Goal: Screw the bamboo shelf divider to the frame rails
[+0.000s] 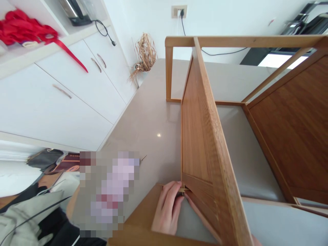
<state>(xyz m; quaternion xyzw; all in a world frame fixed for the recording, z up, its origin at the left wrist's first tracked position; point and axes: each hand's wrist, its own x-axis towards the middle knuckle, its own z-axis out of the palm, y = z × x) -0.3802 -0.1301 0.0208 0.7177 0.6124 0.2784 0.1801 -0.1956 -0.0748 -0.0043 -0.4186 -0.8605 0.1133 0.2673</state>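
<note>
Fingers (169, 193) of one left hand (166, 208) touch one wooden frame (219, 136), grip unclear; one right hand (256, 241) shows, fingers hidden.

We get a bare left hand (167, 206): slim, longish fingers, smooth back, wrist hidden from us. Right hand (256, 241) gives us only a bare sliver at the bottom edge, shape too cut off for us to tell.

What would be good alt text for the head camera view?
A person's left hand touches a low corner of a wooden frame on a gray table. To the left, red cloth lies above white cabinets; a dried plant stands beyond the table.
</note>
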